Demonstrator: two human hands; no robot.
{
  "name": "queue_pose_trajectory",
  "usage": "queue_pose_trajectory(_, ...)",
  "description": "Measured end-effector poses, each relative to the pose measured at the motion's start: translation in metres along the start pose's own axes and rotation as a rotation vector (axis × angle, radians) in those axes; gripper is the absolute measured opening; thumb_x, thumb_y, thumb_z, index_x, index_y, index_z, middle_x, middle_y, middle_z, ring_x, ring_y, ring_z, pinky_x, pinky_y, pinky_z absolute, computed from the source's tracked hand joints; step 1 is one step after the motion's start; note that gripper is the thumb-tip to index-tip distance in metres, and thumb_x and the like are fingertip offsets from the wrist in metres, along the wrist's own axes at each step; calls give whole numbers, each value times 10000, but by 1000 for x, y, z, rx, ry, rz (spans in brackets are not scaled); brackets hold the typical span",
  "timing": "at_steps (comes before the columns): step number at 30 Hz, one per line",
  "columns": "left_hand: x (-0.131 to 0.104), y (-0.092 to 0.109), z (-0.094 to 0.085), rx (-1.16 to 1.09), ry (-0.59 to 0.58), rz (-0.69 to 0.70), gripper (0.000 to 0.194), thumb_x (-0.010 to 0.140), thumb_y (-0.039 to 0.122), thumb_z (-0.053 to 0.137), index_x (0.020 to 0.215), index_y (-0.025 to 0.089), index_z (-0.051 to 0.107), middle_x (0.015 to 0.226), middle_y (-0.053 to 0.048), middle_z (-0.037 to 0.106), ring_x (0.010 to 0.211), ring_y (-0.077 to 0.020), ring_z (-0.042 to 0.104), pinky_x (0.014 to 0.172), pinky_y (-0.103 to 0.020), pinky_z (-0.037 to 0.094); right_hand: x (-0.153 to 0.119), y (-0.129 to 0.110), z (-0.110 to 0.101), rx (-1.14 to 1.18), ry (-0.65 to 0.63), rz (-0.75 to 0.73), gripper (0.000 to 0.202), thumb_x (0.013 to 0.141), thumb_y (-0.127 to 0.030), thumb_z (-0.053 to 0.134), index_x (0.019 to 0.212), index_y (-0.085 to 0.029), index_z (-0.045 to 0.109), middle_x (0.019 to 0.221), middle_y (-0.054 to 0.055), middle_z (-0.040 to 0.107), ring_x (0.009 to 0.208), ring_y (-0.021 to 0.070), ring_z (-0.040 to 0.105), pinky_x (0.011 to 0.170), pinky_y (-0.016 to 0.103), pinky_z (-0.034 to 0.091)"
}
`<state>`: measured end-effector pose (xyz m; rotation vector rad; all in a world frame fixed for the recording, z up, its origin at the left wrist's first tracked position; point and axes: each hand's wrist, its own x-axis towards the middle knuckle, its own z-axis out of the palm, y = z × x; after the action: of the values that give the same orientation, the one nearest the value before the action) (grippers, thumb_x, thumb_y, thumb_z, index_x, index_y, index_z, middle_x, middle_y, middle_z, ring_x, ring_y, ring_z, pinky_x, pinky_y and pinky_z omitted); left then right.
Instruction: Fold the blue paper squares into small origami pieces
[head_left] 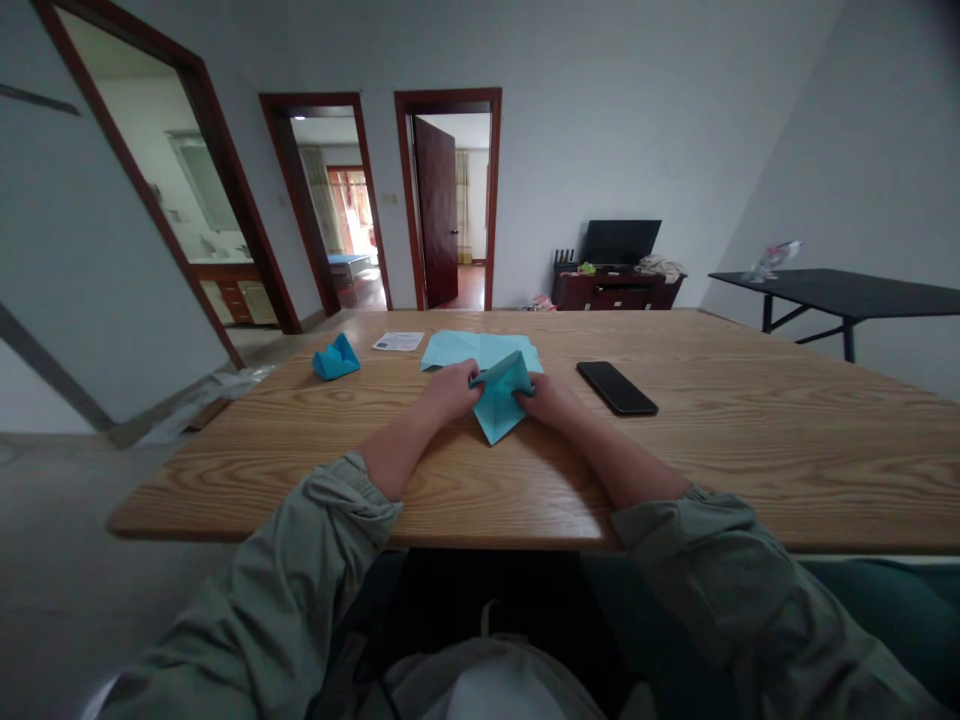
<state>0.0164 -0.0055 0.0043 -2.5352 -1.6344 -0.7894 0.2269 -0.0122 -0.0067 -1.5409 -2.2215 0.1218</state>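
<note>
A partly folded sheet of light blue origami paper [501,405] is held between my two hands, above the wooden table. My left hand [453,390] pinches its left corner, and my right hand [546,397] grips the right corner with the thumb on the near face. The paper opens like a pocket, with one point up and another toward me. Just behind it lie flat light blue sheets [472,348], partly covered by the folded one. Farther left sits a darker blue folded paper piece [337,358].
On the wooden table [750,440], a black smartphone [616,388] lies right of my hands. A small printed white card [399,341] is at the back left. Beyond stand a black folding table [862,290] and a dark cabinet [619,292] with a television [621,242].
</note>
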Motion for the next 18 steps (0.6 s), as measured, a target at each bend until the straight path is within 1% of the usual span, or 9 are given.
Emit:
queue_pose_trajectory(3,1,-7,3,-27,-79,6,138,847,338,522,903,217,559,831,-41,646,766,-189,597,663,-273,427,1,5,3,4,2,-1,259,817,-243,516,1016,-198,675,964,66,704,855,213,625,737,264,445)
queue_pose_trajectory(6,0,-17,6,-60,-161,68,114,837,301,525,918,222,539,833,-27,636,752,-175,585,634,-258,412,2,12,5,13,11,-81,335,818,-168,469,1074,-229,677,1030,49,698,919,219,620,799,282,447)
queue_pose_trajectory(8,-1,-25,7,-64,-214,93,123,820,240,520,942,228,537,849,-21,634,755,-169,583,628,-248,409,4,18,7,19,-11,-136,428,799,-116,454,1153,-252,653,1093,37,682,970,220,607,845,291,443)
queue_pose_trajectory(10,-3,-32,7,-55,-258,104,193,789,168,507,966,233,545,864,-15,637,766,-165,582,644,-244,415,5,24,10,2,-53,-153,506,777,-87,454,1224,-259,616,1118,47,669,981,223,602,870,302,441)
queue_pose_trajectory(12,-6,-38,8,-47,-281,116,249,773,142,493,994,237,557,862,-11,639,771,-165,582,669,-247,425,5,29,12,-17,-79,-163,534,781,-84,449,1265,-261,588,1111,65,663,968,221,603,883,311,437)
queue_pose_trajectory(14,-7,-41,8,-51,-286,128,267,785,166,483,1028,240,566,859,-10,640,776,-166,582,688,-252,435,5,33,13,-22,-86,-189,533,801,-92,438,1288,-270,567,1116,75,653,968,215,602,901,316,427)
queue_pose_trajectory(18,-6,-45,10,-64,-304,156,328,793,184,465,1091,244,587,944,-17,645,840,-163,590,760,-256,455,2,33,12,-42,-124,-279,548,807,-85,432,1305,-283,545,1227,67,607,1066,221,575,962,330,391)
